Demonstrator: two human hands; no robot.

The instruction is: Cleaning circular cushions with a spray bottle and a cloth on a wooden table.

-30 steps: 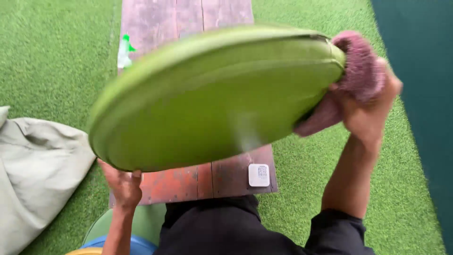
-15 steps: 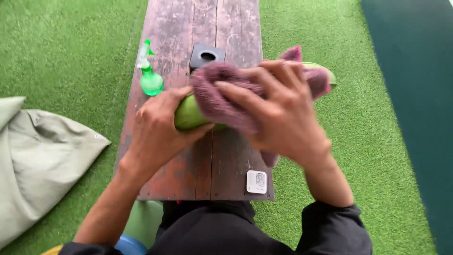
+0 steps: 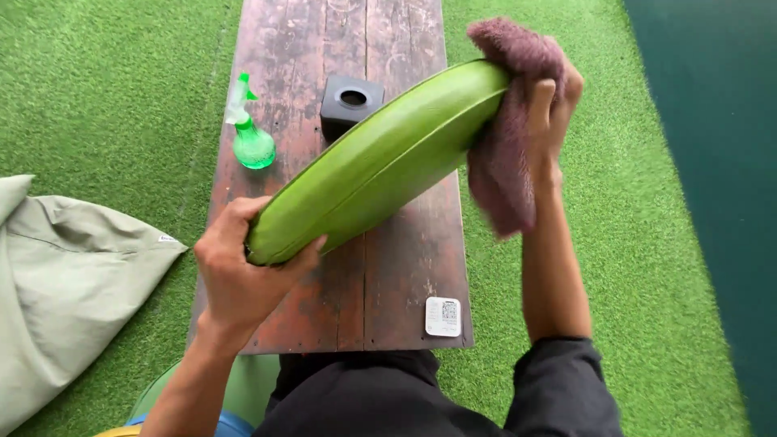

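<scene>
Two hands are seen on one green disc, held edge-on above a wooden bench. Far left, a pale grey-green beanbag is lying on the artificial grass, well apart from the bench. At the bottom left, by the person's body, stacked green, blue and yellow rims are partly visible; what they are cannot be told. The left hand is clamped around the lower left end of the green disc, thumb on the near face, fingers wrapped over the edge. Behind it, a small green spray bottle is stood upright on the left plank of the wooden bench, near the disc but not touching it. The disc is held tilted, low end at the left hand, high end at upper right, above the bench top; contact with the bench cannot be confirmed. A seam is visible along its rim. A black cube-shaped box with a round hole on top is placed on the bench behind the disc, partly hidden by it. A small white tag is lying flat at the bench's near right corner. The right hand is closed on a purple cloth, which is pressed over the disc's upper right end and left hanging below the hand. Beyond the grass, a dark green strip is seen at far right.
</scene>
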